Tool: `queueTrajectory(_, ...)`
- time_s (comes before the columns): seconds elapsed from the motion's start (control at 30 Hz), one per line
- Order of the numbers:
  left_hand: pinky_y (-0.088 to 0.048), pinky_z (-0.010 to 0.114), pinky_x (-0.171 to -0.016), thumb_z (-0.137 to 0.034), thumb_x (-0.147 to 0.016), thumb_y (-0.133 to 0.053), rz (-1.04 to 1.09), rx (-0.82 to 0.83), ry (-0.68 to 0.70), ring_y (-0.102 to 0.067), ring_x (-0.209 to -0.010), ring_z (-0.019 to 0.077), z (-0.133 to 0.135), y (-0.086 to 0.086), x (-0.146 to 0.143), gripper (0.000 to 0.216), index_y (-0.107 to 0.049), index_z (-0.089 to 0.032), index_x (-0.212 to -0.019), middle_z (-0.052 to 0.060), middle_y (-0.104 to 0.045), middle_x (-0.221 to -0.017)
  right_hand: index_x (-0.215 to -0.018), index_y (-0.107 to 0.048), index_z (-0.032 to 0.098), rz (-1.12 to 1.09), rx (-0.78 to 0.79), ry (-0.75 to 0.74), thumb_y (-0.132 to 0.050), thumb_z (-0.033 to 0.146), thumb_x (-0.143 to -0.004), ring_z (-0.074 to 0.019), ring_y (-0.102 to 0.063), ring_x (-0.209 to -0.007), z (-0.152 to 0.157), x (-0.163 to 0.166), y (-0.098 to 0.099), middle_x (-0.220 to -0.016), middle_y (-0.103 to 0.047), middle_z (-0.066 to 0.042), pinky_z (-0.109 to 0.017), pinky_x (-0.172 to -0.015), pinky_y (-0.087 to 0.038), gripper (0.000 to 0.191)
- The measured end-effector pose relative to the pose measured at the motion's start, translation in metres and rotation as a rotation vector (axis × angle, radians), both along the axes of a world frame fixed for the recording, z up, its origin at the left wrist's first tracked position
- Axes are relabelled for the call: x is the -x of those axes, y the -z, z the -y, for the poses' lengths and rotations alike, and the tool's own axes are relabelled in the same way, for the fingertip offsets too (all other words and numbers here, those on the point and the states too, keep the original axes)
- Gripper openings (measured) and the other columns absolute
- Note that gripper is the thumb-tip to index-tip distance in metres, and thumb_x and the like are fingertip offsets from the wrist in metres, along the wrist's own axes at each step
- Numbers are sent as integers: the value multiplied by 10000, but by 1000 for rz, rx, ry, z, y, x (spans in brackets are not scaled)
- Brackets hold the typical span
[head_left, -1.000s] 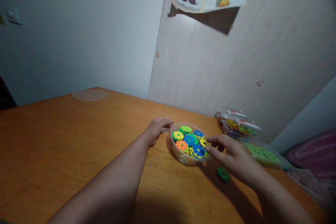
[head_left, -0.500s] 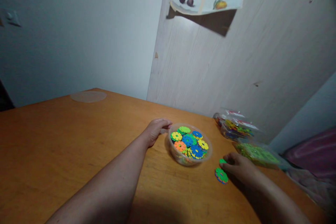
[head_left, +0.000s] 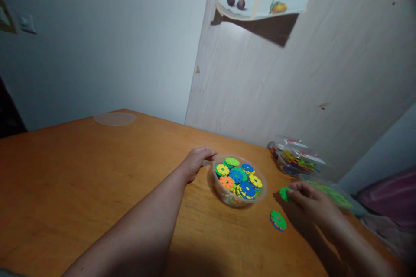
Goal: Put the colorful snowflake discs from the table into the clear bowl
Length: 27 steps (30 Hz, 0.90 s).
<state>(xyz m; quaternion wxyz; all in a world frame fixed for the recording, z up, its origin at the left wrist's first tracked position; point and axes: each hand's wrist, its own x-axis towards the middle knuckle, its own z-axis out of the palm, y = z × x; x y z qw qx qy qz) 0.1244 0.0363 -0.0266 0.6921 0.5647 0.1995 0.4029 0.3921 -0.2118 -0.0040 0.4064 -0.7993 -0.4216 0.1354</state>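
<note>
A clear round plastic tub (head_left: 224, 197) stands on the table, filled with notched plastic discs (head_left: 235, 176) in blue, yellow, green and orange. At its left rim, my left hand (head_left: 197, 162) grips the edge between thumb and fingers. My right hand (head_left: 305, 197) pinches a green notched disc (head_left: 284, 194), raised slightly over the table to the right of the tub. Below that hand lies a small stack of discs (head_left: 278, 220), green on top, with orange and blue edges showing beneath.
A clear round lid (head_left: 115, 119) lies at the far left of the wooden table (head_left: 97, 173). Clear boxes of colourful pieces (head_left: 297, 162) stand at the back right against the wall. Behind my right hand is a flat box of green pieces (head_left: 331, 192).
My right hand has lifted the green disc up, away from the small stack. My left hand stays at the tub's rim. The whole view has shifted slightly.
</note>
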Motion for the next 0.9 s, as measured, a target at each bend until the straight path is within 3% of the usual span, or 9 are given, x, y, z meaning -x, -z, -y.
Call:
queueTrajectory(0.2, -441, 287, -704, -376, -678, -718, 1, 18, 6, -596, -734, 166, 1, -2, -1, 254, -698, -132, -748, 72, -684, -795, -944, -587, 173, -164, -74, -161, -618, 519, -781, -88, -433, -516, -18, 67, -55, -684, -561, 3, -211, -455, -314, 383)
queueTrajectory(0.3, -439, 282, -693, -372, -676, -718, 5, 23, 5, -595, -728, 163, 1, -1, -1, 247, -693, -133, -735, 65, -679, -784, -908, -587, 174, -167, -111, -279, -627, 521, -774, -102, -492, -570, -39, 102, -62, -706, -582, -5, -207, -491, -358, 375)
queueTrajectory(0.47, -440, 286, -681, -386, -665, -727, 2, 44, 11, -595, -702, 160, -2, 0, 0, 263, -693, -136, -741, 60, -679, -770, -795, -567, 187, -141, -81, -389, -619, 512, -760, -108, -508, -555, -71, 138, -57, -635, -569, 23, -219, -511, -399, 331)
queueTrajectory(0.6, -441, 285, -721, -355, -666, -729, -8, 35, -9, -597, -722, 156, -2, -2, 1, 236, -704, -130, -736, 59, -686, -761, -778, -584, 192, -57, -99, -315, -604, 475, -771, -113, -508, -565, -69, 128, -58, -634, -573, 22, -220, -516, -400, 284)
queueTrajectory(0.73, -440, 288, -705, -348, -676, -720, -5, 42, 5, -595, -728, 162, -2, -2, 0, 228, -698, -131, -740, 66, -687, -775, -795, -601, 191, 59, -108, -213, -597, 448, -783, -126, -512, -608, -42, 87, -59, -690, -592, -6, -233, -549, -411, 258)
queueTrajectory(0.9, -439, 284, -671, -356, -675, -719, -3, 45, 2, -592, -719, 167, -2, 0, -2, 232, -691, -135, -742, 66, -680, -775, -721, -544, 212, 91, 112, -141, -610, 436, -745, -138, -480, -577, 2, 46, -32, -628, -546, 7, -254, -516, -382, 235)
